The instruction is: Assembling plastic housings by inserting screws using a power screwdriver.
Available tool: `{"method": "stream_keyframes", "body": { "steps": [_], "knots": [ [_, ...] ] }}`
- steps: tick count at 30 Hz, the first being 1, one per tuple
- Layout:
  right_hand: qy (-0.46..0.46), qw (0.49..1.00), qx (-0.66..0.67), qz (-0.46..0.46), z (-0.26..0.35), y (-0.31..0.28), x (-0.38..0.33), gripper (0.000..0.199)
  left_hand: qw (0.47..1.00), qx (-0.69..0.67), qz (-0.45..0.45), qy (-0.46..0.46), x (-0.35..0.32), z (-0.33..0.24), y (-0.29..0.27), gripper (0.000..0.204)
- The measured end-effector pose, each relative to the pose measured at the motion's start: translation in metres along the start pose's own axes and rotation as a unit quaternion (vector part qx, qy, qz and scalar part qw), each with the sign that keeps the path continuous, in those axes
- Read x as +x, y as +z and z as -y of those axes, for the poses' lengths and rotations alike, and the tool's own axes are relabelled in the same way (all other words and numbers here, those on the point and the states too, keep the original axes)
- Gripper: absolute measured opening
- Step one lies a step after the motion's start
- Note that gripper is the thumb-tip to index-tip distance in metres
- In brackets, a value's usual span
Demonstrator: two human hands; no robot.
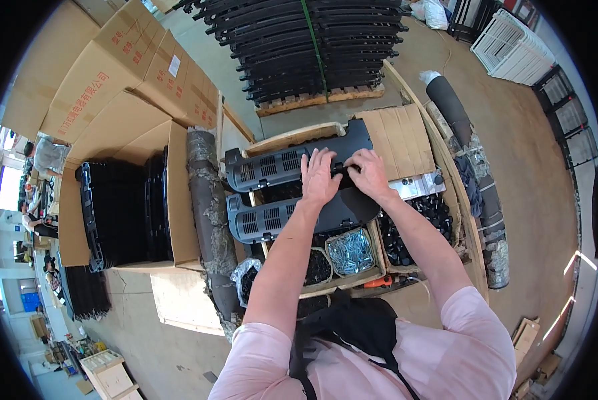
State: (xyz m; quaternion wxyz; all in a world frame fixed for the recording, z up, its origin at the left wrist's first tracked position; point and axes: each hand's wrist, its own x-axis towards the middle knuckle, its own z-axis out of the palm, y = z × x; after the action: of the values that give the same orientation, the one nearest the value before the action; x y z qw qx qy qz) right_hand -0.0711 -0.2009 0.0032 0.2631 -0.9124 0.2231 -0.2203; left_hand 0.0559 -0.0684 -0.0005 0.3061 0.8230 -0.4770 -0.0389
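Two long dark grey plastic covers with slotted vents lie side by side across a wooden workstand. My left hand (320, 177) rests on the far vented cover (272, 167), fingers stretched forward and thumb toward a small black part (339, 168). From the other side my right hand (368, 175) has its fingers bent and pinched at that part, whose exact kind is hidden by the fingers. Closer to me lies the near vented cover (262, 219), partly beneath my left wrist.
Below the covers are a box of silvery screws (351, 252) and a bin of black parts (405, 233). A cardboard flap (399, 140) lies at right. Wrapped padded rails (209, 220) flank the stand. An open carton (179, 200) stands left; stacked black frames (305, 47) stand beyond.
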Motion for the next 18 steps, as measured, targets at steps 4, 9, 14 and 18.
{"method": "stream_keyframes", "body": {
  "steps": [4,9,14,18],
  "knots": [
    [0.003,0.995,0.071,-0.072,0.007,-0.031,-0.033,0.012,0.991,-0.070,-0.111,0.012,-0.031,-0.023,-0.035,0.038],
    [0.108,0.967,0.232,0.020,0.037,-0.068,-0.116,0.007,0.986,-0.153,0.069,0.015,-0.169,-0.019,-0.072,0.012],
    [0.197,0.930,0.294,0.099,0.068,-0.069,-0.209,0.009,0.987,-0.064,0.143,-0.032,-0.259,0.029,-0.033,0.022],
    [0.206,0.927,0.234,0.207,0.085,-0.056,-0.266,0.014,0.980,-0.029,0.185,-0.071,-0.240,0.029,-0.017,0.042]
  ]
}}
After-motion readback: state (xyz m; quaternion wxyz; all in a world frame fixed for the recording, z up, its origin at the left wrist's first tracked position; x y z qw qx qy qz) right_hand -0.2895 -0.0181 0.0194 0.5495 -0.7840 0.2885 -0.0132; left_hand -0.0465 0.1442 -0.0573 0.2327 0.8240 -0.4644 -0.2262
